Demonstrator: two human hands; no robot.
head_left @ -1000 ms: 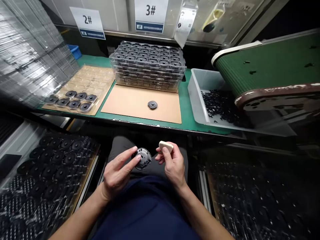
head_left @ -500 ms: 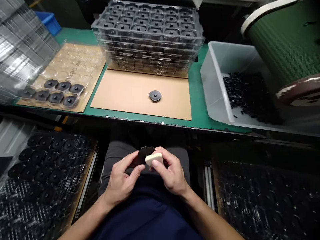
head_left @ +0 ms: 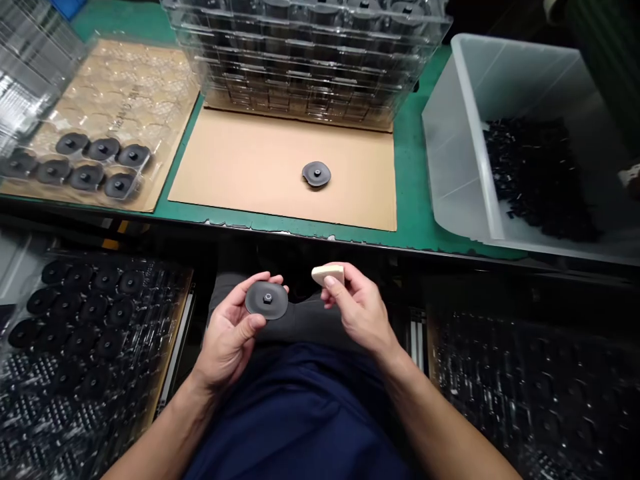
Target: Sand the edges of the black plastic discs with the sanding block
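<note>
My left hand (head_left: 233,327) grips a round black disc-shaped part (head_left: 260,308) by its edge, its flat face and raised centre knob turned up. In my right hand (head_left: 363,307), pinched between thumb and fingers, is a small cream-coloured block (head_left: 327,273) that looks like a sponge or felt pad. The two hands are apart above my lap, and the block does not touch the disc. Beyond them, a second black disc (head_left: 317,174) lies on the cardboard sheet (head_left: 240,167), with a similar knob facing up.
Stacked clear trays (head_left: 300,87) of black parts stand at the back. A clear tray (head_left: 115,100) at left holds several discs in its front rows. A translucent bin (head_left: 465,133) of small black pieces is at right. More filled trays (head_left: 95,313) flank my legs below the green table (head_left: 417,200).
My hands have drawn apart: the block has come away from the disc, which is now turned face up in my left hand. The view has tilted downward and come closer.
</note>
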